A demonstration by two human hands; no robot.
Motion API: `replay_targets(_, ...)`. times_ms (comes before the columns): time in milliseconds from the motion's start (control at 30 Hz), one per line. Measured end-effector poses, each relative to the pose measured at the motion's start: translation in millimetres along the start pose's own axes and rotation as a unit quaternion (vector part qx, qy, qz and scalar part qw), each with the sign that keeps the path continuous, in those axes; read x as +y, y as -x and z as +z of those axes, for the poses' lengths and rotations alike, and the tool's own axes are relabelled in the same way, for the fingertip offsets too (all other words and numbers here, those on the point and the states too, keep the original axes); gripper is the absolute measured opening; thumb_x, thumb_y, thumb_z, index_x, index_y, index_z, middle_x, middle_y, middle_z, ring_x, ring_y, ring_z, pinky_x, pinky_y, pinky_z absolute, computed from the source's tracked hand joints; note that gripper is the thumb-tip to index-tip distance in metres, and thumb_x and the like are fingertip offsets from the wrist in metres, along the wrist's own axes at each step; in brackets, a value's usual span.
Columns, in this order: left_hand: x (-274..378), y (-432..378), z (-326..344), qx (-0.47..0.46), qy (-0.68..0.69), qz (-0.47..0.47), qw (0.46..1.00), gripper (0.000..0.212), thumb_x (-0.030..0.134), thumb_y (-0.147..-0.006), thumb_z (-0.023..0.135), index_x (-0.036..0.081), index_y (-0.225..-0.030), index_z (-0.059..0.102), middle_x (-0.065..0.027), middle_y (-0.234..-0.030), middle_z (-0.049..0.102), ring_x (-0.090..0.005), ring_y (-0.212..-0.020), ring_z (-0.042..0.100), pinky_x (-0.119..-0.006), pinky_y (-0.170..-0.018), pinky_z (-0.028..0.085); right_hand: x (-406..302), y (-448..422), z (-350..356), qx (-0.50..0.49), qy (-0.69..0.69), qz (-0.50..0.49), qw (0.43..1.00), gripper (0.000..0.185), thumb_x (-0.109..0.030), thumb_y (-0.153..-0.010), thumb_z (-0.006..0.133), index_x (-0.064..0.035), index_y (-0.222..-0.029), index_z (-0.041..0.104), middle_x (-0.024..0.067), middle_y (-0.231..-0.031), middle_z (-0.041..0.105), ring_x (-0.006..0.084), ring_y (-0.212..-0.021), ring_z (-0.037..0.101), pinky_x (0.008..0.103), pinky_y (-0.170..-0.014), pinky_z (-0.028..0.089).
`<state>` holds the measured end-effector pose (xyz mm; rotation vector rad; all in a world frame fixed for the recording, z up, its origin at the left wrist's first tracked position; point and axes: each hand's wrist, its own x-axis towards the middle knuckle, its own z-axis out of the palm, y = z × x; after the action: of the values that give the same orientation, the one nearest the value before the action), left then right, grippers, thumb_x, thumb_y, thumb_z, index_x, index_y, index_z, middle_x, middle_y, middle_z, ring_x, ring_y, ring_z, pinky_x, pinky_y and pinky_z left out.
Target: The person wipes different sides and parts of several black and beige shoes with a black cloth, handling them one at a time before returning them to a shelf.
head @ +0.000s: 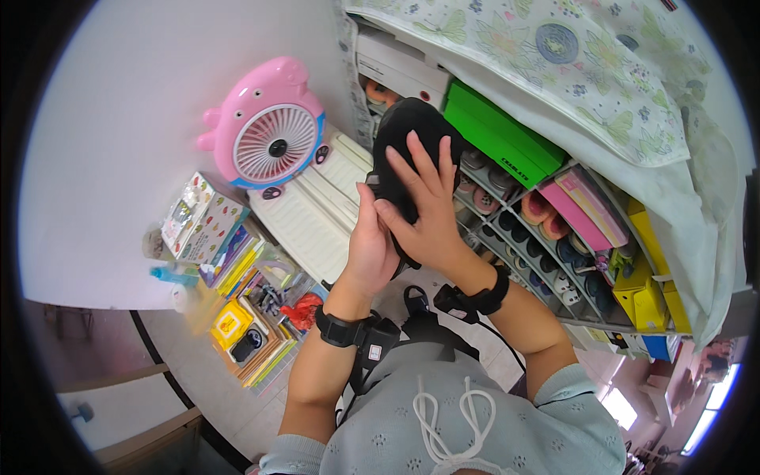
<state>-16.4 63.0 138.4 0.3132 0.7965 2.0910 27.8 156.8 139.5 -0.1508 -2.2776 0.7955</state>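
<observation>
A black item, apparently a shoe (396,133), is held up in front of the shoe rack (504,208). My left hand (371,249) grips its lower left side, thumb pointing up along the edge. Across its face lies my right hand (424,202), fingers spread and pressed against the black surface. The two hands meet near the lower part, with the right thumb touching the left hand. Much of the item's lower half is hidden behind my hands.
A pink fan (278,127) stands on a white plastic surface (309,205) at left. Books and small items (255,297) are stacked below it. The rack carries several shoes, a green box (502,133) and yellow boxes (641,297). A patterned cloth cover (558,71) hangs over it.
</observation>
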Motion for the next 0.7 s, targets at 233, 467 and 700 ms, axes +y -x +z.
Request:
replay_targets(233,24.4,21.0,2.3,0.053,-0.018,0.079,0.995,0.064,0.052,-0.096,0.020,0.005,-0.139,0.029,-0.0093,-0.139,0.038,-0.0204,-0.128,0.036,-0.034,-0.106,0.027,-21.0,-1.6,28.4,0.052,-0.127,-0.018,0.990,0.055,-0.008,-0.079,0.057,-0.0047,-0.132,0.043,0.0185,-0.148,0.019,0.0490,-0.135,0.003,0.0526,-0.107,0.010)
replay_targets(467,45.7,28.2,11.3,-0.017,0.110,0.117,0.987,0.070,0.055,-0.095,0.019,0.001,-0.138,0.029,-0.0130,-0.139,0.038,-0.0239,-0.130,0.034,-0.037,-0.110,0.022,-0.2,73.1,29.6,-0.034,-0.210,-0.066,0.975,0.060,0.001,-0.069,0.050,0.0021,-0.129,0.045,0.0240,-0.140,0.034,0.0386,-0.129,0.035,0.0396,-0.105,0.029)
replay_targets(700,41.0,23.7,-8.0,-0.010,0.060,0.162,0.985,0.098,0.078,-0.079,0.013,0.003,-0.142,0.023,-0.0096,-0.145,0.031,-0.0221,-0.132,0.028,-0.033,-0.112,0.013,-9.7,29.8,-41.6,0.018,-0.048,-0.125,0.991,0.058,0.000,-0.059,0.055,0.0013,-0.118,0.056,0.0192,-0.122,0.054,0.0346,-0.103,0.054,0.0402,-0.091,0.041)
